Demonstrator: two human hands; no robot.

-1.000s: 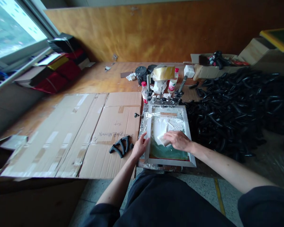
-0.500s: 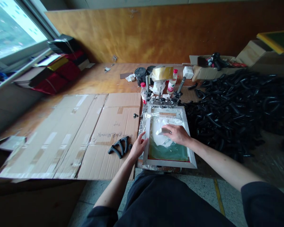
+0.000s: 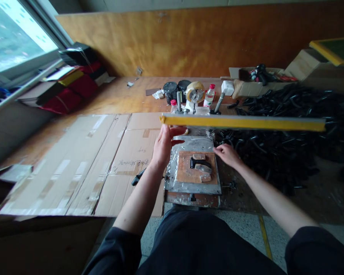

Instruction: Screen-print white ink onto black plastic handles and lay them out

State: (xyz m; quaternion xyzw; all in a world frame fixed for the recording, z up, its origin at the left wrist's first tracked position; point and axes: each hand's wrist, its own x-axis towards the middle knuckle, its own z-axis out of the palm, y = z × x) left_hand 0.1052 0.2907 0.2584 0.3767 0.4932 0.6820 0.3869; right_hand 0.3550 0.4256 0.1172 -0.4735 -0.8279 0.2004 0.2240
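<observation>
A screen frame (image 3: 243, 122) is raised over the bench, seen almost edge-on as a long yellow strip. My left hand (image 3: 164, 147) is just below its left end, fingers apart; whether it touches the frame is unclear. Under it, a curved black plastic part (image 3: 200, 164) lies on a wooden jig (image 3: 185, 172) fixed to a grey metal plate (image 3: 195, 188). My right hand (image 3: 227, 154) is at the plate's right edge with fingers closed; what they hold, if anything, is hidden. More black parts (image 3: 138, 178) lie on the cardboard, partly behind my left forearm.
Flattened cardboard (image 3: 83, 164) covers the bench to the left. A large heap of black parts (image 3: 263, 149) fills the right side. Behind the plate stand a tape roll (image 3: 195, 91), a red-capped bottle (image 3: 209, 95), dark cans (image 3: 170, 91) and metal posts (image 3: 219, 102).
The screen frame has gone from lying flat to raised, uncovering the jig and black part. My left hand moved up; my right hand left the white paste, and the scraper it held no longer shows.
</observation>
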